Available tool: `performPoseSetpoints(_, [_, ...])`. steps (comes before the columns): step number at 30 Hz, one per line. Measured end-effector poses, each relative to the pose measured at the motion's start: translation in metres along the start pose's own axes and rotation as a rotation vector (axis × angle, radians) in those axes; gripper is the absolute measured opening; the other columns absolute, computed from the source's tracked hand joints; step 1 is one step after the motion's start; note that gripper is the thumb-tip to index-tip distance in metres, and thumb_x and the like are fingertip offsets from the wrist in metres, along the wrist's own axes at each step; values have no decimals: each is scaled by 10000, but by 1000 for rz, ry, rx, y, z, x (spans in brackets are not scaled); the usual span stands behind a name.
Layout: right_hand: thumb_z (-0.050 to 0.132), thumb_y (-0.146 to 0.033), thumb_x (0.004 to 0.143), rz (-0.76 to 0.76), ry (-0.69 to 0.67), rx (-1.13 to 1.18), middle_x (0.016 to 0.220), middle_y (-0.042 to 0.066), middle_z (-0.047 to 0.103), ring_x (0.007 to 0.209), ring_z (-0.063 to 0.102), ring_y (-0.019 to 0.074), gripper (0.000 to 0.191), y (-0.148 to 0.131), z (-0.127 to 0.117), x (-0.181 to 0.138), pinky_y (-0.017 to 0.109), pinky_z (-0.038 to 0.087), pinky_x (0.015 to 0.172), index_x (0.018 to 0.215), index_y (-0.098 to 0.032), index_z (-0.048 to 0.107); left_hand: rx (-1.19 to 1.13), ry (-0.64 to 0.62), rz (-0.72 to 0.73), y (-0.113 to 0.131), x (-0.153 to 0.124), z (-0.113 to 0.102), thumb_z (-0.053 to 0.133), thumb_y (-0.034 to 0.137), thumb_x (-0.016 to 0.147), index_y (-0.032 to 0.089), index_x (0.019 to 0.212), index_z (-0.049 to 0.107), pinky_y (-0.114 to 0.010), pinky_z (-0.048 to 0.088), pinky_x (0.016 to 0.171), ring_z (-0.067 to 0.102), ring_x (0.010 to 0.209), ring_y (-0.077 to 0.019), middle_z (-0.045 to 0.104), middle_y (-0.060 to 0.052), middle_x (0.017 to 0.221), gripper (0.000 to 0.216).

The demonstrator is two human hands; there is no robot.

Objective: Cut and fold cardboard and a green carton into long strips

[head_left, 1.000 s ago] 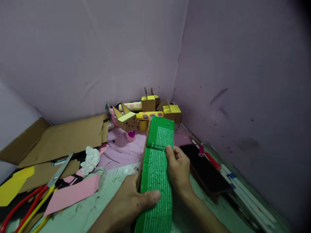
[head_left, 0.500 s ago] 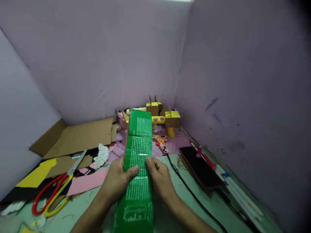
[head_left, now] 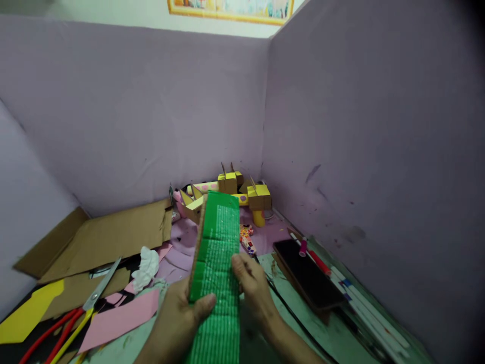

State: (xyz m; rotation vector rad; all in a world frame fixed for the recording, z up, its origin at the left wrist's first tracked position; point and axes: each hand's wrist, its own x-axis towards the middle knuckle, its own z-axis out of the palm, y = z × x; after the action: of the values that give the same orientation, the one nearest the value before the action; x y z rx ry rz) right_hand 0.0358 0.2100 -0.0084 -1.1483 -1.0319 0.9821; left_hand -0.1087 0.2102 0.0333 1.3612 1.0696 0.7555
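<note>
A long strip of green printed cardboard is held up in front of me, its brown corrugated edge showing on the left. My left hand grips its left edge low down, thumb lying across the printed face. On the right edge, a little higher, my right hand pinches it between thumb and curled fingers. The strip's lower end runs out of the picture. Behind its top stand small cardboard animal-like figures with yellow paper tops. A glue gun with a colourful pattern lies partly hidden beyond my right hand.
At left lie scissors with red and yellow handles, pink paper, yellow paper, crumpled tissue and a large cardboard piece. On the right are a phone, markers and white sticks. Purple panels enclose the table.
My view has tilted up and turned slightly right, so a framed picture shows at the top. Both hands still hold the green cardboard, which sits lower in view.
</note>
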Motion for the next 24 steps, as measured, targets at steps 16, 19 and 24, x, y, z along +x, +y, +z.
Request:
performPoseSetpoints(16, [605, -528, 743, 172, 26, 373, 669, 51, 655, 618, 606, 205, 410, -4, -12, 12, 302, 454, 560, 857, -138, 654, 42, -125, 27, -6, -6, 24, 599, 330, 699, 120, 904, 661, -271, 442, 572, 573, 656, -213, 639, -43, 699, 300])
performPoseSetpoints(19, [669, -498, 699, 224, 79, 485, 686, 68, 680, 684, 645, 236, 454, -6, -19, 16, 343, 495, 633, 942, -114, 663, 4, -267, 72, -11, -2, 23, 628, 429, 706, 133, 930, 662, -268, 440, 587, 575, 662, -210, 636, -40, 707, 373])
performPoseSetpoints(24, [718, -505, 644, 127, 187, 341, 724, 83, 704, 806, 652, 262, 449, 4, -26, 23, 368, 494, 757, 865, -115, 692, 66, -275, 150, -19, 1, 26, 583, 575, 722, 138, 984, 648, -295, 462, 630, 554, 657, -200, 636, -51, 730, 513])
